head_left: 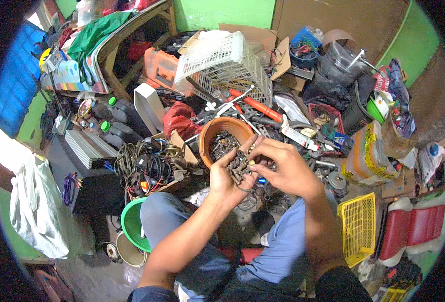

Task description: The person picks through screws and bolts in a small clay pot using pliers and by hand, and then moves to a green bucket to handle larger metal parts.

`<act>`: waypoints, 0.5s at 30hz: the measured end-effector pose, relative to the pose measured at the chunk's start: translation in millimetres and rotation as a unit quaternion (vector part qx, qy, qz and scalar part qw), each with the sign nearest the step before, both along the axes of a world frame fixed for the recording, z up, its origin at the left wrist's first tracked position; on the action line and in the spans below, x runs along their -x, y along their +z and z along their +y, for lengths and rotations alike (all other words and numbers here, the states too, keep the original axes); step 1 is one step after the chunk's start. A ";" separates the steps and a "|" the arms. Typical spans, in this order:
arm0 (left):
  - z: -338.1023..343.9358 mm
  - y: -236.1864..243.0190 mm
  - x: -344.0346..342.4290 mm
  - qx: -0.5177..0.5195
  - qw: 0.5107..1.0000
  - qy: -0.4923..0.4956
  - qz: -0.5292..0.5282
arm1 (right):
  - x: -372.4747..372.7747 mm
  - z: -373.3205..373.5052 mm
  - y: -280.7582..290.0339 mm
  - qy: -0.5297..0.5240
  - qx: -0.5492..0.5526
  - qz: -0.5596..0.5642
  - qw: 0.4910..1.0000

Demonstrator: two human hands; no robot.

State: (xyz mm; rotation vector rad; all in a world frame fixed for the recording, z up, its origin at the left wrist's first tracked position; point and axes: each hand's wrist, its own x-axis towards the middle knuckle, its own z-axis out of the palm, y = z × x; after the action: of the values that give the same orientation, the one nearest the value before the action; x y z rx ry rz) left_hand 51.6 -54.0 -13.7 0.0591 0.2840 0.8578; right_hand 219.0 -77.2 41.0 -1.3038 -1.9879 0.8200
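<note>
bowl (221, 132): landmark, on the floor ahead of the knees, small metal parts in it
left hand (227, 173): just before the bowl, cupped, a heap of screws (240, 163) on its palm
right hand (283, 168): right of the bowl, fingertips on the heap
white basket (227, 65): behind the bowl, tipped on its side
cable tangle (142, 163): left of the bowl
yellow crate (358, 226): right of the bowl and nearer the person
basin (132, 224): left of the bowl and nearer, beside the left knee
</note>
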 end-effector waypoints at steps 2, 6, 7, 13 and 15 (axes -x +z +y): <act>2.7 -14.0 12.1 -0.034 0.997 -0.011 -0.066 | 5.4 4.7 -3.6 0.027 -0.057 -0.006 0.998; 5.0 -8.0 11.9 0.029 0.999 0.026 -0.007 | 16.8 9.3 -11.4 0.034 -0.078 -0.021 0.996; 5.9 -11.4 11.6 0.000 1.000 0.028 -0.004 | 21.0 9.2 -12.8 0.024 -0.088 -0.037 0.995; 12.0 -10.1 18.0 0.054 0.995 0.053 0.061 | 36.6 12.8 -14.9 -0.019 -0.099 -0.012 0.995; 18.1 -11.3 22.1 0.059 0.997 0.039 -0.024 | 37.8 15.0 -19.1 -0.043 -0.097 0.006 0.994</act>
State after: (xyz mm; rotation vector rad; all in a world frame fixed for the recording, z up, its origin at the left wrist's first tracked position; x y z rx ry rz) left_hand 29.5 -35.8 -25.1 -0.0837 0.2928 0.9167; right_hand 181.2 -62.2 21.9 -1.2582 -1.9340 0.5782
